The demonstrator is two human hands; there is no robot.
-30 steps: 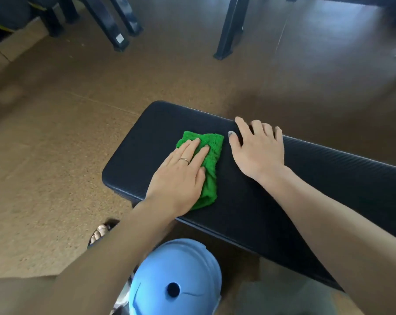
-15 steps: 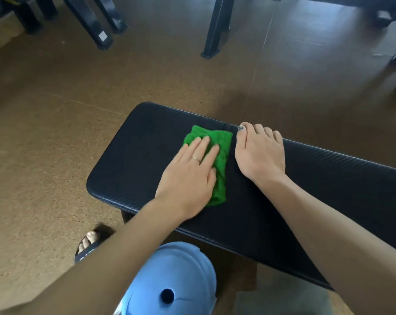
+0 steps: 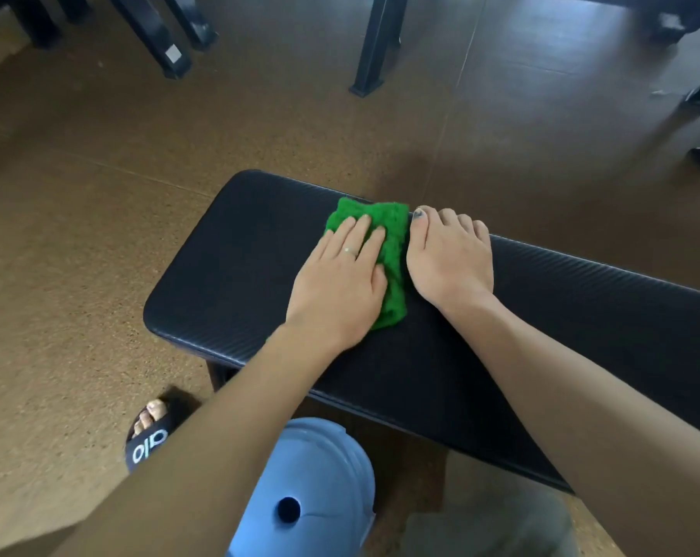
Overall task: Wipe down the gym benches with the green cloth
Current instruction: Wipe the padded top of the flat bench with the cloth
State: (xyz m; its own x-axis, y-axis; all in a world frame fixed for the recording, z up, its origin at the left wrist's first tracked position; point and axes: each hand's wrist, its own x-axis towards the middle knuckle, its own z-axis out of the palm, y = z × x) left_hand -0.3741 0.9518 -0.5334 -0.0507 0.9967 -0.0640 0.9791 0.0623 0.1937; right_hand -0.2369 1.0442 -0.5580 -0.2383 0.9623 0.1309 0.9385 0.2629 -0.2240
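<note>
Head view: steep downward (wide-angle), close over bench [image 3: 227, 275].

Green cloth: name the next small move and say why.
Probably slide the green cloth toward the bench's rounded end. The left hand presses it flat mid-pad, the right hand braces beside it, and bare pad stretches out on the left.
</note>
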